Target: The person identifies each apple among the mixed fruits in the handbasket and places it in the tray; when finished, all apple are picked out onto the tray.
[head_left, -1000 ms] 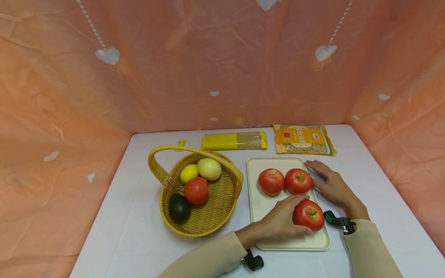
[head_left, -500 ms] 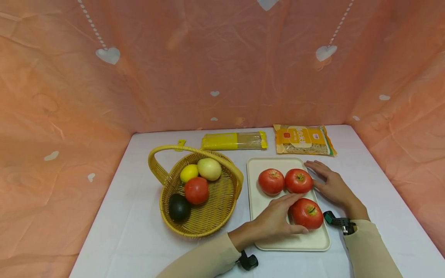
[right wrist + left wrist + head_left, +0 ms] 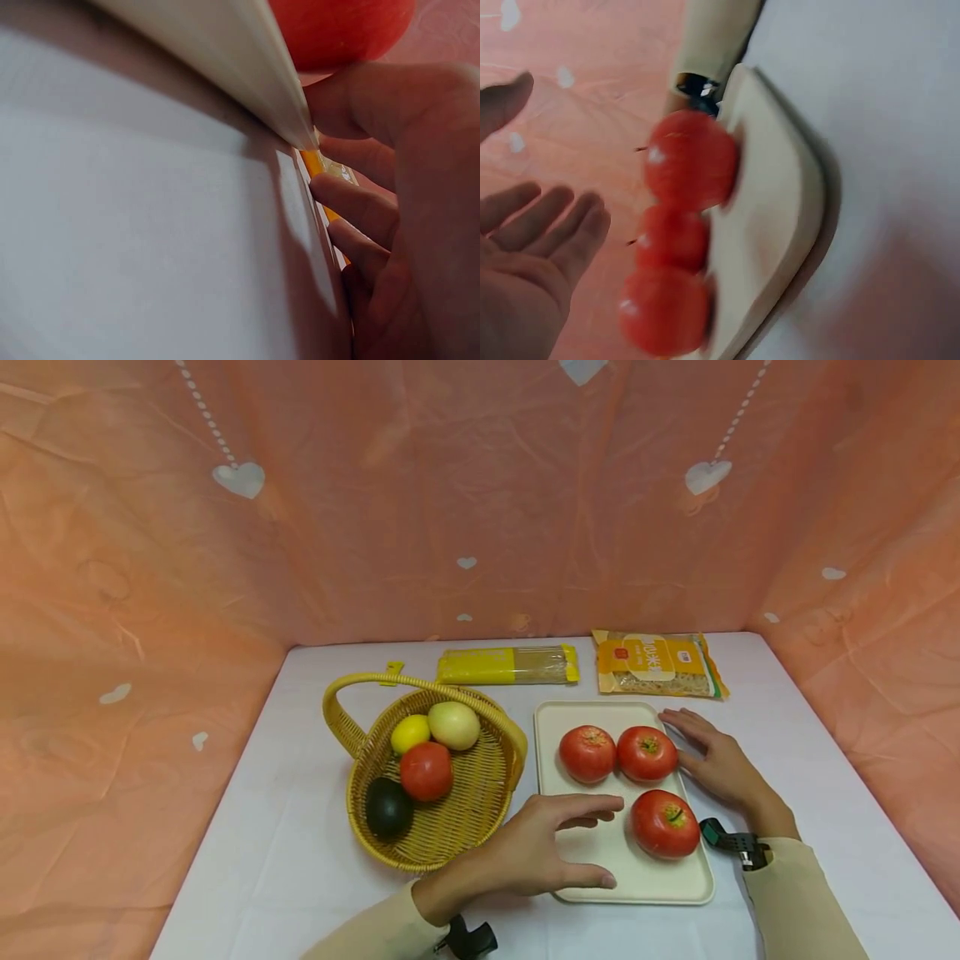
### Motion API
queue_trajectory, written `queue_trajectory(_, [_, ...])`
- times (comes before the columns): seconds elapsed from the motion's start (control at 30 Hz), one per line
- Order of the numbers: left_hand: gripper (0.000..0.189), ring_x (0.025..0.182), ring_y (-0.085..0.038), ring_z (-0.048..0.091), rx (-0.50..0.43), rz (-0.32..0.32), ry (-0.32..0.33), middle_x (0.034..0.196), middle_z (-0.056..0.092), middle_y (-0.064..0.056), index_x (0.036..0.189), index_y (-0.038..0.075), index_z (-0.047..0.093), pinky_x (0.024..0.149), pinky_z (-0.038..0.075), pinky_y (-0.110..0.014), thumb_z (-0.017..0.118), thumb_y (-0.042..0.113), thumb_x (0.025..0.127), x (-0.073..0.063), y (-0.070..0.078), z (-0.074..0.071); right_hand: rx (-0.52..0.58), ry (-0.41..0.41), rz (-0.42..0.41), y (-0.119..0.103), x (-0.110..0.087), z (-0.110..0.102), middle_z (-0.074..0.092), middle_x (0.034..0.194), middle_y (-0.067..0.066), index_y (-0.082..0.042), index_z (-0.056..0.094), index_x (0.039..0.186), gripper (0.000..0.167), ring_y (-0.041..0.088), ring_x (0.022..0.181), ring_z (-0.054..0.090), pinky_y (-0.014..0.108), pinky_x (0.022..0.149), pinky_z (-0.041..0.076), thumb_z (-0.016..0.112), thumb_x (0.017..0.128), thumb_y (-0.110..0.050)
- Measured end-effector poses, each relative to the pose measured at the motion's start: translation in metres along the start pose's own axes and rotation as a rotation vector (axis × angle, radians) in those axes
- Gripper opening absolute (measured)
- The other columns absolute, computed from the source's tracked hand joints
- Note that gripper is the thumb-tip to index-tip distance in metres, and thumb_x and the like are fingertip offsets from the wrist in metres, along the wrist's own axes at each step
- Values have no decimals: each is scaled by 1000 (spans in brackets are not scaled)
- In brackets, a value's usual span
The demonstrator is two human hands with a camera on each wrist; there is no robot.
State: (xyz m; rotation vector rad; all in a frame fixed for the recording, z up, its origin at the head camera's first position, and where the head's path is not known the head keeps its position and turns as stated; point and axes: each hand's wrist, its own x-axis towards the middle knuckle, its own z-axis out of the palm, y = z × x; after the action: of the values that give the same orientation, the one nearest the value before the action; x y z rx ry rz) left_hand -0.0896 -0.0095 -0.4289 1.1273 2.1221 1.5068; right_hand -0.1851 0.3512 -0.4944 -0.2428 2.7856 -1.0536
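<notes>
Three red apples (image 3: 665, 824) sit on a cream tray (image 3: 600, 885), two side by side at the back and one nearer the front right. My left hand (image 3: 536, 847) is over the tray's left edge, fingers and thumb spread apart, holding nothing. Open space separates it from the front apple. In the left wrist view its fingers (image 3: 570, 232) extend beside the row of apples. My right hand (image 3: 716, 764) rests at the tray's right edge, its thumb against the rim near a back apple (image 3: 647, 753). In the right wrist view its fingers (image 3: 360, 206) are loosely bent below the rim.
Left of the tray stands a wicker basket (image 3: 480, 827) with a tall handle, holding a lemon (image 3: 410, 734), a pale green fruit (image 3: 453, 725), a red fruit (image 3: 426, 772) and an avocado (image 3: 388, 807). Behind lie a yellow noodle packet (image 3: 476, 667) and an orange-labelled grain bag (image 3: 660, 664).
My left hand has let go of the front apple, which now sits on the tray, and drawn back leftward towards the basket. My right hand has stayed at the tray's edge.
</notes>
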Motion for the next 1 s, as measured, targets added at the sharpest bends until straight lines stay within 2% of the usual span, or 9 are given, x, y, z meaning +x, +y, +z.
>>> queue_trajectory(0.13, [74,132,-6,67,-111,14,-29,149,70,-6,155,13,61,115,52,-25,93,9,88,-20,11,-20,12,-5,11,-1,0,0,33,177,21,-18,46,168,67,50,167,16,86,121,20,69,107,-33])
queue_trajectory(0.27, [70,132,-12,70,-197,35,-25,147,72,-9,152,10,63,116,54,-32,91,5,89,-41,17,-39,15,-11,17,0,-1,1,32,178,21,-19,45,168,68,50,167,16,86,121,20,69,107,-34])
queue_trajectory(0.33, [68,132,-16,70,-206,59,-12,146,72,-11,152,7,63,115,55,-36,90,4,90,-51,18,-50,12,-10,15,0,-1,1,33,178,21,-19,46,168,67,50,167,16,86,121,21,69,107,-33])
queue_trajectory(0.57, [65,135,-31,70,-166,48,56,147,71,-14,152,3,62,116,55,-38,86,1,92,-85,10,-92,1,-4,7,0,0,0,33,177,22,-18,46,168,66,51,167,17,86,120,21,69,107,-31])
queue_trajectory(0.6, [65,135,-32,69,-161,65,63,147,70,-17,152,1,61,116,55,-39,85,-2,91,-89,8,-98,-1,-3,6,1,0,0,34,177,22,-18,46,168,66,51,167,17,86,120,21,69,107,-31])
queue_trajectory(0.73, [64,138,-26,68,-171,73,87,147,69,-22,150,-2,61,116,55,-41,82,-9,90,-105,2,-120,-1,-3,5,1,0,1,34,177,22,-18,46,168,67,51,166,17,87,120,21,69,107,-31])
queue_trajectory(0.83, [62,139,-22,67,-161,39,129,147,67,-26,150,0,62,115,56,-41,80,-9,92,-114,-3,-136,1,-5,7,0,0,1,33,177,22,-18,46,168,67,51,166,17,87,120,21,70,107,-31])
queue_trajectory(1.0, [58,135,-29,69,-56,-92,242,149,67,-24,150,2,64,111,58,-38,82,-2,95,-126,-12,-155,13,-10,13,0,0,1,31,178,22,-18,46,168,67,51,166,17,87,120,21,70,107,-32])
